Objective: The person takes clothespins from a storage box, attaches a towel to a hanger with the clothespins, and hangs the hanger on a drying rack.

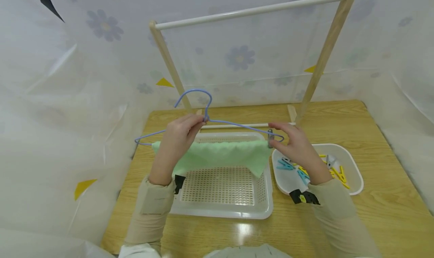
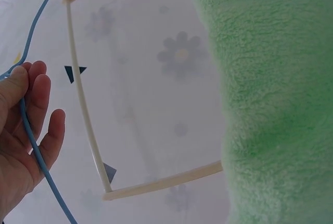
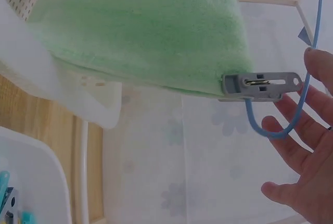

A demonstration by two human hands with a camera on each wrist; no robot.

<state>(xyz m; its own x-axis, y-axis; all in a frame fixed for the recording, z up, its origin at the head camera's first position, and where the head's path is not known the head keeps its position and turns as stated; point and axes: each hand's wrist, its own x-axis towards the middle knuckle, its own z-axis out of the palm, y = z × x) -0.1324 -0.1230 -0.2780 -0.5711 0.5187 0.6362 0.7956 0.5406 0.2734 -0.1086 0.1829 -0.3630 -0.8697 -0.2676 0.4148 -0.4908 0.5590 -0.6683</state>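
Note:
My left hand (image 1: 179, 139) pinches a blue wire hanger (image 1: 234, 123) at the base of its hook. A fuzzy light-green towel (image 1: 223, 154) hangs over the hanger's lower bar; my left hand hides part of it. At the towel's right end, a grey clothespin (image 3: 260, 85) clips its corner onto the bar, its jaws closed on the cloth. Around the clothespin's outer end, my right hand (image 1: 295, 143) has its thumb and fingers spread apart. In the right wrist view the hanger's curved end passes between that thumb and the fingers.
Below the towel stands a white perforated basket (image 1: 222, 214). To its right, a white tub (image 1: 357, 175) contains yellow, blue and grey clothespins. A wooden rack with a white top rod (image 1: 252, 12) rises behind, on the wooden table (image 1: 383, 197). Flower-patterned sheeting surrounds the table.

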